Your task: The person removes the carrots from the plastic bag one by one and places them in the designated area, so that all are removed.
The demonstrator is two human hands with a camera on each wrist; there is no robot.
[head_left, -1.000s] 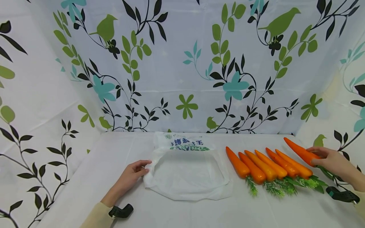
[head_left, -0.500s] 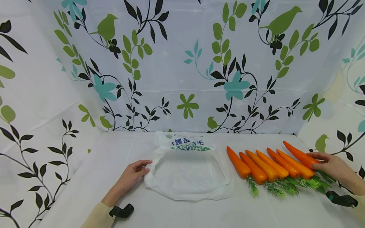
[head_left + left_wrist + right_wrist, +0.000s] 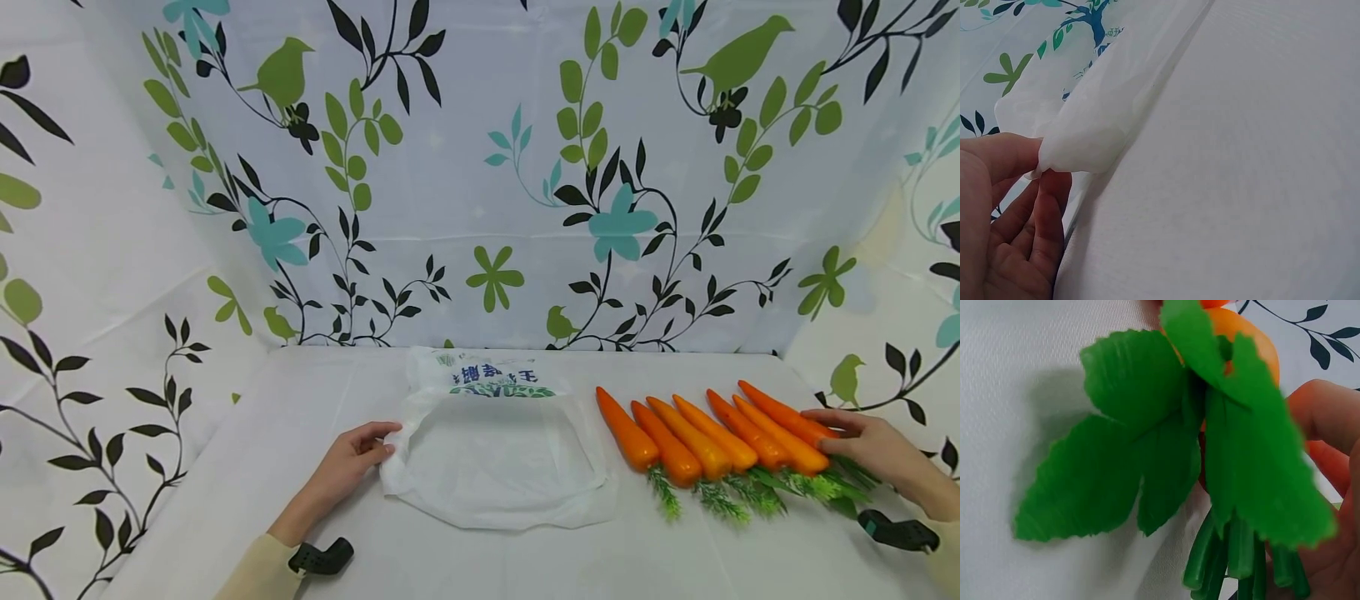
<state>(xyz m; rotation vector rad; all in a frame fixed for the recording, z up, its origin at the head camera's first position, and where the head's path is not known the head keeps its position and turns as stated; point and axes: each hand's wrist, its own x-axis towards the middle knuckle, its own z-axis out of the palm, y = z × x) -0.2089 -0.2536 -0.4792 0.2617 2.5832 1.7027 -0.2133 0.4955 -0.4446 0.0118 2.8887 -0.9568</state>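
Observation:
On the table, a white plastic bag with blue and green print lies with its mouth spread. My left hand pinches the bag's left edge between thumb and finger; the left wrist view shows the bag film caught there. At the right end of a row, my right hand holds an orange toy carrot near its leafy end. Broad green leaves and cut stems cover much of the right wrist view, hiding most of that carrot and part of the grip.
Several other toy carrots lie side by side, tips pointing away and feathery greens toward me. A patterned cloth with birds and leaves hangs behind the white table and along both sides.
My right hand has brought the held carrot down and left, so it now lies alongside the end of the row. The left hand and the bag stay put.

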